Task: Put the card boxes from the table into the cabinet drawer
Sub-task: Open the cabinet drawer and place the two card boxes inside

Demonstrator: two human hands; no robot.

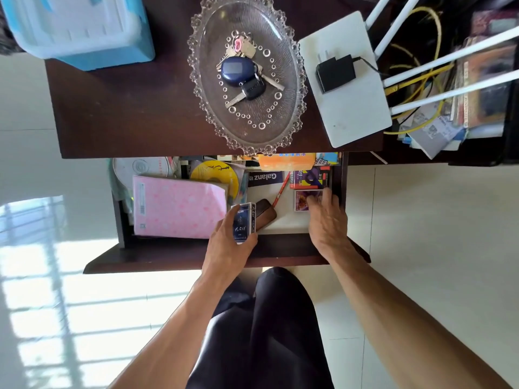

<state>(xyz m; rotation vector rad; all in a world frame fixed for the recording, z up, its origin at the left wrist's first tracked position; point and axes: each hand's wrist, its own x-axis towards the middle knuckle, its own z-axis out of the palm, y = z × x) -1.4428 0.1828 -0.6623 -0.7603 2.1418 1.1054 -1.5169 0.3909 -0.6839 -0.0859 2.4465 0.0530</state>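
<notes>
The cabinet drawer (196,259) is pulled open below the dark table top (126,108). My left hand (229,242) grips a dark blue card box (243,221) upright over the drawer's front middle. My right hand (325,220) reaches into the drawer's right side, fingers resting on a purple card box (302,199) that lies flat; whether it grips the box I cannot tell. A red and purple card box (309,178) lies just behind it.
The drawer also holds a pink notebook (179,206), discs (216,175), a brown case (265,214), a red pen (280,189) and an orange box (285,161). On the table stand a glass tray (213,113) with keys, a white router (351,108) and a blue bin (78,26).
</notes>
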